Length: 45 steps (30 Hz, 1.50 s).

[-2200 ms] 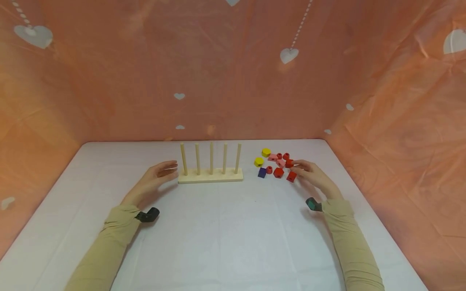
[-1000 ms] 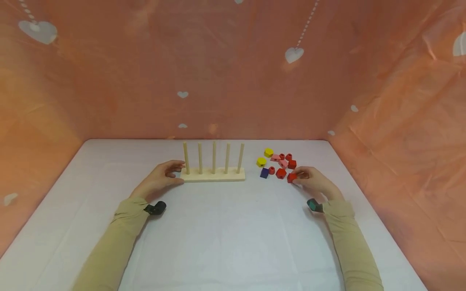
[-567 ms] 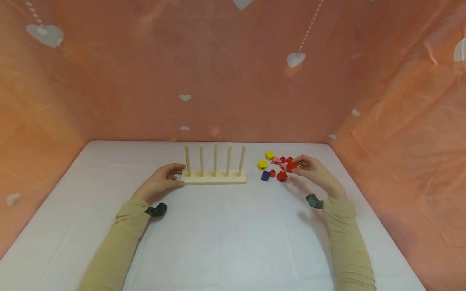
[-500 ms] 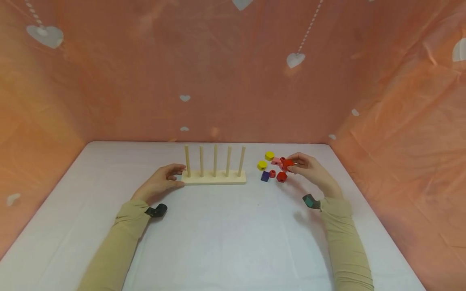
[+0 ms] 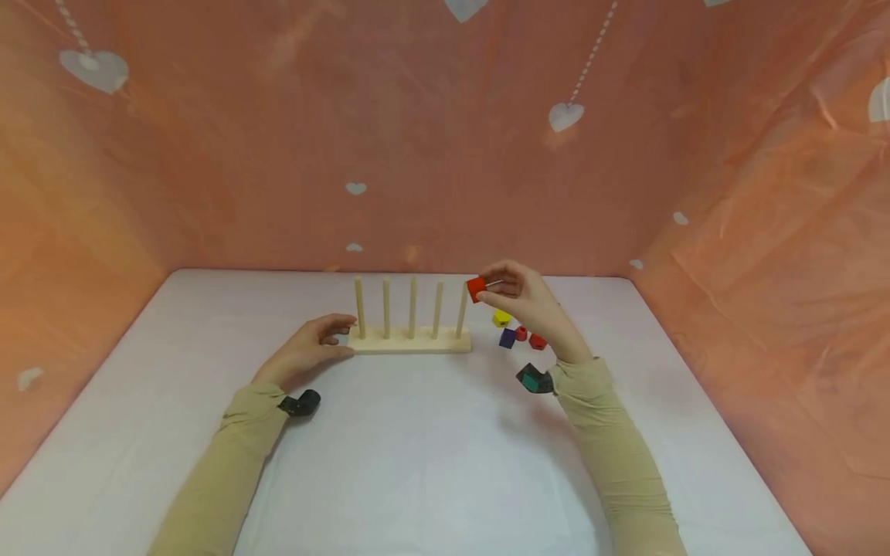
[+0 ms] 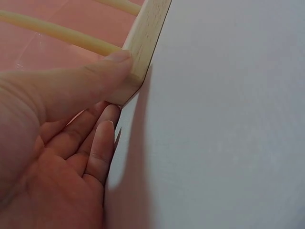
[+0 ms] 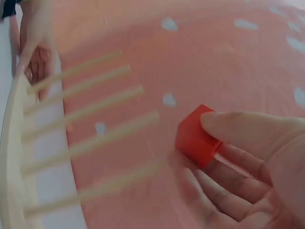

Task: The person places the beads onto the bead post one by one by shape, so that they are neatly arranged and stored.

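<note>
A pale wooden stand [image 5: 410, 346] with a row of upright pegs stands on the white table. My left hand [image 5: 309, 344] holds its left end. In the left wrist view the thumb [image 6: 90, 83] presses the base's edge, with the other fingers behind the end. Raised off the table, my right hand [image 5: 524, 297] pinches a red block [image 5: 475, 289] between thumb and fingers. That block is right beside the top of the rightmost peg [image 5: 462, 313] in the head view. In the right wrist view the red block [image 7: 198, 138] shows near the blurred peg tips.
Below the right hand lie a yellow bead [image 5: 501, 318], a dark blue cube [image 5: 507, 338], a small red bead [image 5: 521, 333] and a larger red bead [image 5: 538, 341]. The hand hides other beads. An orange cloth [image 5: 410, 154] with white hearts hangs behind the table [image 5: 417, 463].
My right hand took hold of a red block in the pile, lifted it and carried it left to the rightmost peg. My left hand moved in and took hold of the stand's left end.
</note>
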Available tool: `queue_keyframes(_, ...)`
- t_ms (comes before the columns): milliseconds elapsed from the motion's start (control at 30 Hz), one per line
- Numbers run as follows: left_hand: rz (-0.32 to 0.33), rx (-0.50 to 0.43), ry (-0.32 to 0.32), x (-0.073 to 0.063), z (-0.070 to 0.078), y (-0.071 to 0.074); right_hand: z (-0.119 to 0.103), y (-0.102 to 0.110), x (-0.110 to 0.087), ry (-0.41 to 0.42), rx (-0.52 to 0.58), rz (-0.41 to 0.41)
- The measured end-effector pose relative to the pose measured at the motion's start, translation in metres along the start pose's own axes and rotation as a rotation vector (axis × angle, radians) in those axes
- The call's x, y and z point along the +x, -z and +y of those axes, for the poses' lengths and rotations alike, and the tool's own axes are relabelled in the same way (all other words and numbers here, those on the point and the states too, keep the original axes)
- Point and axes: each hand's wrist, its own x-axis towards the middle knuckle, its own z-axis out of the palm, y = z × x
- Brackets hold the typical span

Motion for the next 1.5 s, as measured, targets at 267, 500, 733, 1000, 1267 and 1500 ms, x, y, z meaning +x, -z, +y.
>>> queue_keyframes(267,0.006,-0.002,-0.008,-0.003,-0.004,0.002,-0.022,-0.052,0.035,0.304,-0.059,-0.044)
queue_keyframes(500,0.001,-0.009,0.044,-0.001,-0.003,0.001,-0.033,-0.09,0.061,0.464,-0.109,-0.025)
queue_keyframes(733,-0.002,-0.004,0.074,0.003,0.0,0.0,-0.031,-0.123,0.069,0.446,-0.106,0.004)
queue_keyframes(1000,-0.012,0.023,0.062,0.004,0.0,0.0,-0.027,-0.143,0.071,0.48,-0.196,0.14)
queue_keyframes(1267,-0.011,0.015,0.072,0.003,0.003,0.0,-0.028,-0.15,0.075,0.434,-0.194,0.187)
queue_keyframes(1500,-0.013,-0.038,0.091,0.004,0.002,-0.001,-0.024,-0.154,0.081,0.397,-0.124,0.166)
